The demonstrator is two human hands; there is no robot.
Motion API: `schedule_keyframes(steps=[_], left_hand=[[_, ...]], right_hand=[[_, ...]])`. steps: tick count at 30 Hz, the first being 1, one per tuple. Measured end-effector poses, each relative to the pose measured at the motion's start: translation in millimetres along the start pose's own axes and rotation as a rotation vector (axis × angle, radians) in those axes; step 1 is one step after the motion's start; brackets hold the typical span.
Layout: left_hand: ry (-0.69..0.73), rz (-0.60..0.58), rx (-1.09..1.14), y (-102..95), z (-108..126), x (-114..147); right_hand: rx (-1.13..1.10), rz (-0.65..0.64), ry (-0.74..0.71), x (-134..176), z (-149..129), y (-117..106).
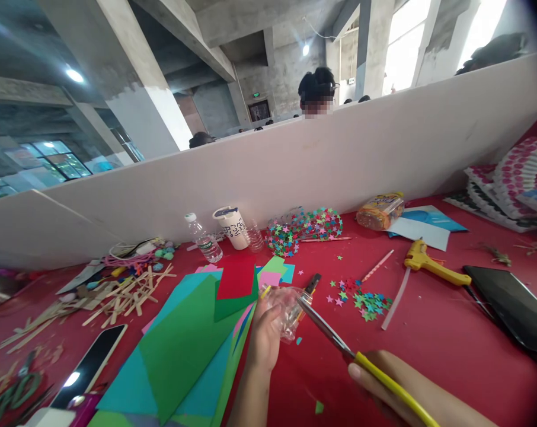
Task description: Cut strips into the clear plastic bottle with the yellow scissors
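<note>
My left hand (265, 337) is closed around a clear, crumpled-looking piece of plastic (287, 314), held above the red table (308, 379). In my right hand (386, 376) are scissors with yellow handles (386, 379). Their blades point up and left, and the tips meet the right side of the plastic. Whether they have cut into it I cannot tell. Just behind the plastic lies a dark-ended tool (313, 283), mostly hidden. Green paper sheets (186, 338) spread to the left of my left hand.
A yellow glue gun (428, 264) and a dark tablet-like slab (508, 302) lie right. Loose paper stars (370, 305) sit beyond the scissors. A water bottle (205, 240) and white cup (233, 228) stand near the partition (361, 157). Wooden sticks (130, 296) and a phone (90, 365) lie left.
</note>
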State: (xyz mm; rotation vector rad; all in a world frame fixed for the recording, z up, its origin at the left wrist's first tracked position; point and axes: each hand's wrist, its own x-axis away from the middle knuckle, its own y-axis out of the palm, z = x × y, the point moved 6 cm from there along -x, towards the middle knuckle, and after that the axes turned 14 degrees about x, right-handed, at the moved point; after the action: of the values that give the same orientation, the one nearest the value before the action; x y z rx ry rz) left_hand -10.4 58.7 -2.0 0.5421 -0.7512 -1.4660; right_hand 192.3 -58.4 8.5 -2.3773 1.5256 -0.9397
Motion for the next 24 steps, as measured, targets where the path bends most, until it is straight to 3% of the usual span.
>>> schedule_keyframes(steps=[3, 7, 16, 24], left_hand=[[-0.035, -0.030, 0.027, 0.9, -7, 0], [-0.025, -0.047, -0.031, 0.7, -10, 0], [0.006, 0.097, 0.119, -9.3, 5, -6], [-0.040, 0.012, -0.028, 1.8, -5, 0]], right_hand=[[0.128, 0.088, -0.081, -2, -3, -3], [0.214, 0.053, -0.133, -7, 1, 3], [0.350, 0.064, -0.181, -5, 9, -5], [0.114, 0.055, -0.222, 0, -1, -7]])
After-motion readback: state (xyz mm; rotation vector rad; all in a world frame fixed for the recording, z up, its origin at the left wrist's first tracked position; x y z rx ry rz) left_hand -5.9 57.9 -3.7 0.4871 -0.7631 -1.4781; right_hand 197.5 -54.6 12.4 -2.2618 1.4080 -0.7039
